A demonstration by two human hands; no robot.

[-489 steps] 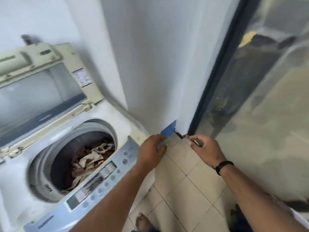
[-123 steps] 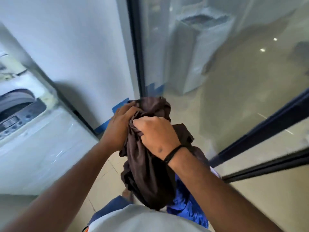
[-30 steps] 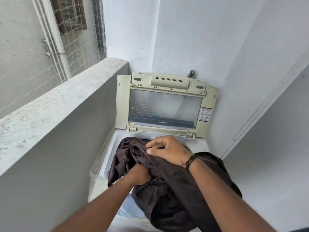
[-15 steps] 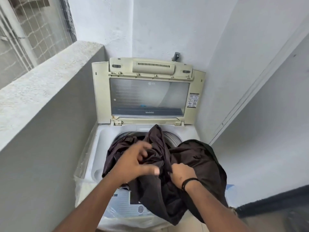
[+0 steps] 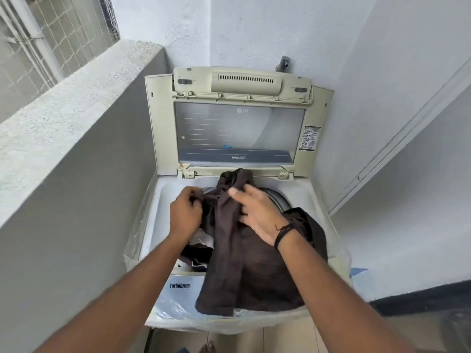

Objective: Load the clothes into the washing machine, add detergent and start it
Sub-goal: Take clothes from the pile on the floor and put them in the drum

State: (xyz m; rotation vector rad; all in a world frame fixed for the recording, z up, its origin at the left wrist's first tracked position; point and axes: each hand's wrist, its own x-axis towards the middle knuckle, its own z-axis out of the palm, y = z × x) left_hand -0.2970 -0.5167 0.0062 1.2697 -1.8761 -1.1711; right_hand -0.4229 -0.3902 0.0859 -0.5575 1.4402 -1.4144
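Observation:
A top-loading washing machine (image 5: 165,197) stands in front of me with its lid (image 5: 237,128) raised upright. A dark brown garment (image 5: 244,271) lies across the drum opening and hangs down over the front control panel (image 5: 179,286). My left hand (image 5: 184,215) pinches a fold of the garment at the left of the opening. My right hand (image 5: 257,212) grips the cloth near its top, with the fingers partly spread. The drum (image 5: 279,200) shows only as a grey arc behind my right hand; whatever lies inside is mostly hidden.
A grey concrete parapet (image 5: 76,118) runs along the left, touching the machine's side, with a netted grille (image 5: 58,34) above it. White walls close off the back and right. A tap (image 5: 284,62) sticks out behind the lid. Tiled floor (image 5: 280,337) shows below.
I have come closer to the machine. The garment has sunk lower over the opening and now hangs over the front panel. My right hand has risen to the garment's top and my left has shifted left.

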